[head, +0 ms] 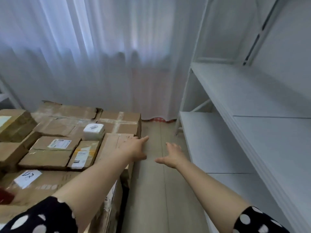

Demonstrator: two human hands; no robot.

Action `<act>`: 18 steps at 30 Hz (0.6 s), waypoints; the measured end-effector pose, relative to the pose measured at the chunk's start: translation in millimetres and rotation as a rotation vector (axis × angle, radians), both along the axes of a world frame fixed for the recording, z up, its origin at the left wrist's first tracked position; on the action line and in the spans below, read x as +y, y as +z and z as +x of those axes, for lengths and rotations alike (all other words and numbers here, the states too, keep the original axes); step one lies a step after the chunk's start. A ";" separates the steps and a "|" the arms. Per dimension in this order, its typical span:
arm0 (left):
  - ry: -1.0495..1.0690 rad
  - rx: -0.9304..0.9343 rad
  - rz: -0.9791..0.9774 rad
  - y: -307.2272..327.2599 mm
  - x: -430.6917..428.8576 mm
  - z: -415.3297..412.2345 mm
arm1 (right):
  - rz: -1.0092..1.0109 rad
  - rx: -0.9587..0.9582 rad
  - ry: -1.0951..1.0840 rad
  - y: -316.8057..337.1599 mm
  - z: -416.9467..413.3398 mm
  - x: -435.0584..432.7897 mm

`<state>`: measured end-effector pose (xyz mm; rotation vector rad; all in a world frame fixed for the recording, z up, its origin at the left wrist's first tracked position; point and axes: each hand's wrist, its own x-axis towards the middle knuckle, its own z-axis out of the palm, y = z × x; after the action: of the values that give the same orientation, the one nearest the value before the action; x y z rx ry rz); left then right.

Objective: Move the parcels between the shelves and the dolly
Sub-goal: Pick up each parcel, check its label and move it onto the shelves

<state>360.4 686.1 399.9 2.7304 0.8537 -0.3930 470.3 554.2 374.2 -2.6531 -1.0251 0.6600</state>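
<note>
A stack of brown cardboard parcels fills the lower left. My left hand (pixel 134 148) reaches out with straight fingers over the right edge of a plain brown parcel (pixel 112 145) at the stack's right side. My right hand (pixel 173 154) hovers open above the floor, to the right of that parcel, holding nothing. On the stack lie a small white box (pixel 93 131), a labelled flat parcel (pixel 50 151) and a yellow-taped parcel (pixel 84 153). The dolly under the stack is hidden. White shelves (pixel 235 91) stand on the right.
A white curtain (pixel 101 56) hangs behind the stack and down to the floor. A strip of pale floor (pixel 154 190) runs between the parcels and the shelf unit. Another white frame (pixel 6 95) shows at the far left edge.
</note>
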 end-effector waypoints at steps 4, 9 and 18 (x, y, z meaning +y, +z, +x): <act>-0.162 -0.029 -0.031 7.0 -44.9 -23.2 | 0.039 -0.051 -0.205 12.2 -49.4 -63.2; -0.457 -0.012 -0.015 26.9 -130.5 -56.6 | 0.074 -0.149 -0.447 28.2 -136.4 -158.9; -0.913 -0.174 0.007 92.1 -345.7 -122.8 | 0.273 -0.427 -0.874 95.1 -279.4 -368.4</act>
<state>237.6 340.5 492.0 2.9370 -0.4834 -0.2898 190.8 185.8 469.2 -2.6524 0.0571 -0.2194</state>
